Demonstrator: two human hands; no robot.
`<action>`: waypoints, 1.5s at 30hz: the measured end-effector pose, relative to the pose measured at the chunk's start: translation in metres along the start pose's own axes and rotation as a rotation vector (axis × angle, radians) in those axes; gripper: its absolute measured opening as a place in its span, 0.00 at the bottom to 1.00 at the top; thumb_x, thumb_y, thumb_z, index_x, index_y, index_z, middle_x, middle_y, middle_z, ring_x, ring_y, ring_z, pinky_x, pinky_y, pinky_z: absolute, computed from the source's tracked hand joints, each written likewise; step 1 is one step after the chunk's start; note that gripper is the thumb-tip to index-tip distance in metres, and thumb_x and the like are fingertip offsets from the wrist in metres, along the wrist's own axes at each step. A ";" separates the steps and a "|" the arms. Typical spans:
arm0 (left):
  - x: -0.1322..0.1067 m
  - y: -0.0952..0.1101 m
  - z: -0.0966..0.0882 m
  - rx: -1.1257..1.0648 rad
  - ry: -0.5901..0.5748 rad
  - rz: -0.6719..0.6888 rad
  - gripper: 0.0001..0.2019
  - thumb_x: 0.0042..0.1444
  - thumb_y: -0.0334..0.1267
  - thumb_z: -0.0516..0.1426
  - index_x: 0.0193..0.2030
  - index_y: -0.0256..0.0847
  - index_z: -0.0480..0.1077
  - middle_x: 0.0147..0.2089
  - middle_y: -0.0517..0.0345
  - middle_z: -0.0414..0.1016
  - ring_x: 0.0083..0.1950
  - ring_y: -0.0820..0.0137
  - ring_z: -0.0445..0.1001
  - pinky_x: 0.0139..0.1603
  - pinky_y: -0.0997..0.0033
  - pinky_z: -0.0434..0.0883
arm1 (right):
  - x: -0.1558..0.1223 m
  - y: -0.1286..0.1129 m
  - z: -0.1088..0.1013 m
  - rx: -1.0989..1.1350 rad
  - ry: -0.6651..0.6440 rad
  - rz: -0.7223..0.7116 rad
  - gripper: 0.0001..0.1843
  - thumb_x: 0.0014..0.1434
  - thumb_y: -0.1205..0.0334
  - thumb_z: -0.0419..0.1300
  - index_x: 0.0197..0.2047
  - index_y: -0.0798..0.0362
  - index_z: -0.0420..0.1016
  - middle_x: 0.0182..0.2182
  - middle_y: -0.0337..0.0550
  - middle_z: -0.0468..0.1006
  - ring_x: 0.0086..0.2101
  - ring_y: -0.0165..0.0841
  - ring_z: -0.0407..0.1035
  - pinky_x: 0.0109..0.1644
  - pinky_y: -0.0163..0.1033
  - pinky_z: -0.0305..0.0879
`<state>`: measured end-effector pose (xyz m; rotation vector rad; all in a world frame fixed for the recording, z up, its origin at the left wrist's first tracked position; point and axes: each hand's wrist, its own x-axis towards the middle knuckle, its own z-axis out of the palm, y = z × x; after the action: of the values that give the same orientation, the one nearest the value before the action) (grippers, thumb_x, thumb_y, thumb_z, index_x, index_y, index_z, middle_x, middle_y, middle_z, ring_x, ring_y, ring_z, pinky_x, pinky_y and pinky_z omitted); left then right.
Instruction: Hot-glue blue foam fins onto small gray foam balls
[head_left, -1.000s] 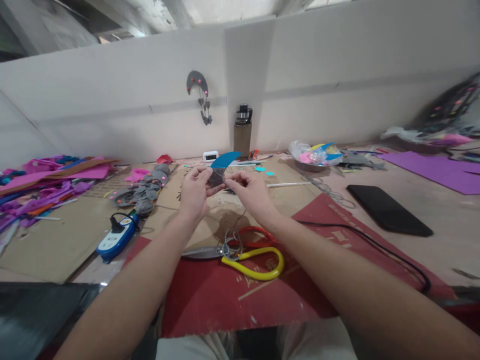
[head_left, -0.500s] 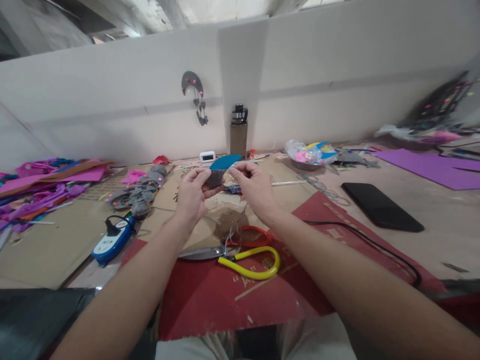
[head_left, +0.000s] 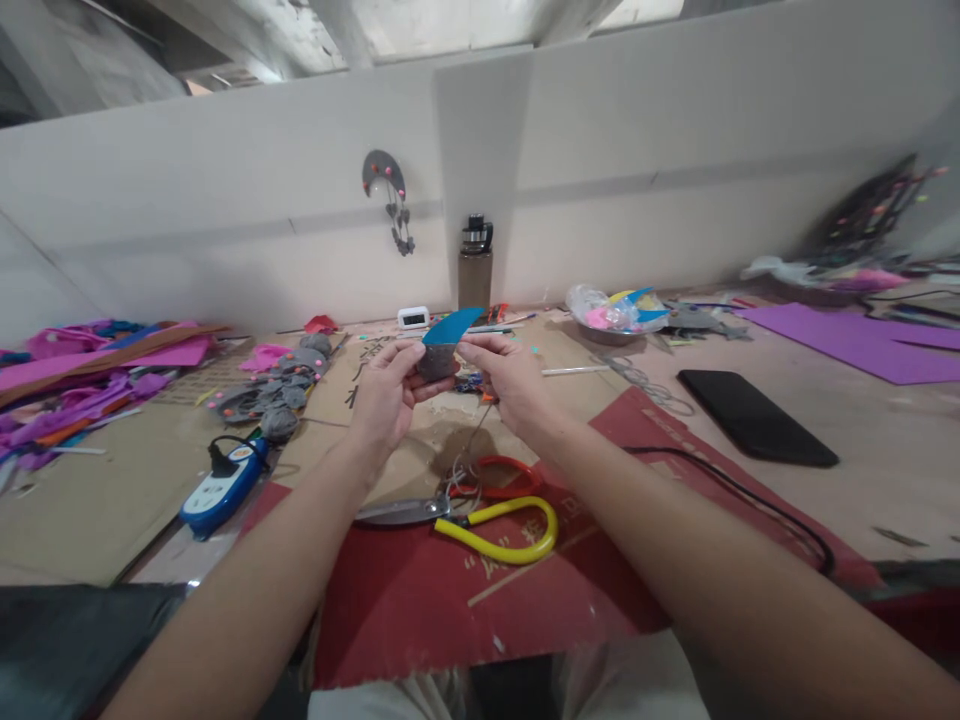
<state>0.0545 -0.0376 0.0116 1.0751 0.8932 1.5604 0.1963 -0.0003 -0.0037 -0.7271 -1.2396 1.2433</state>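
My left hand [head_left: 386,390] is closed on a small dark grey piece [head_left: 437,363], its thumb in front and fingers behind and below. A blue curved piece [head_left: 452,328], pointed like a fin, rises from the grey one's top edge. My right hand [head_left: 506,375] pinches at the right edge of the same piece; its other fingers are curled, partly hidden. A thin grey thread [head_left: 478,430] hangs below that hand toward the scissors [head_left: 499,530], which lie spread on a red board [head_left: 420,610], one handle yellow and the other red.
Left stand a blue-and-white power strip [head_left: 225,488], grey felt-like pieces [head_left: 277,385] and colourful foam scraps [head_left: 112,360]. Behind are a bottle [head_left: 475,270] and a small white clock [head_left: 412,318]. Right lie a bowl of scraps [head_left: 611,333], a black phone [head_left: 754,418] and purple sheets [head_left: 840,338].
The blue piece has turned from a broad leaf shape to a narrower fin shape with its tip up. My hands stay close together; the view has shifted slightly.
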 end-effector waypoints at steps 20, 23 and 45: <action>-0.008 0.004 0.005 -0.014 -0.123 -0.005 0.11 0.45 0.38 0.66 0.34 0.37 0.72 0.35 0.57 0.76 0.36 0.70 0.77 0.43 0.60 0.78 | 0.001 0.005 -0.016 0.335 -0.189 0.184 0.16 0.43 0.55 0.69 0.29 0.51 0.67 0.17 0.26 0.47 0.17 0.21 0.37 0.18 0.30 0.32; -0.009 0.006 0.005 -0.008 -0.086 -0.010 0.12 0.43 0.38 0.66 0.32 0.36 0.71 0.34 0.58 0.76 0.35 0.71 0.77 0.41 0.63 0.78 | 0.000 0.006 -0.015 0.343 -0.193 0.192 0.15 0.44 0.56 0.69 0.29 0.52 0.67 0.16 0.26 0.48 0.17 0.21 0.37 0.18 0.30 0.32; -0.004 -0.005 0.004 0.089 0.010 0.006 0.14 0.50 0.45 0.61 0.32 0.37 0.65 0.29 0.59 0.71 0.28 0.74 0.71 0.22 0.77 0.71 | -0.024 -0.016 0.018 -0.165 0.061 -0.075 0.09 0.49 0.58 0.62 0.29 0.56 0.75 0.24 0.38 0.73 0.25 0.27 0.62 0.30 0.33 0.59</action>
<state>0.0600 -0.0405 0.0072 1.1353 0.9747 1.5441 0.1868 -0.0310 0.0090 -0.8243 -1.3180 1.0587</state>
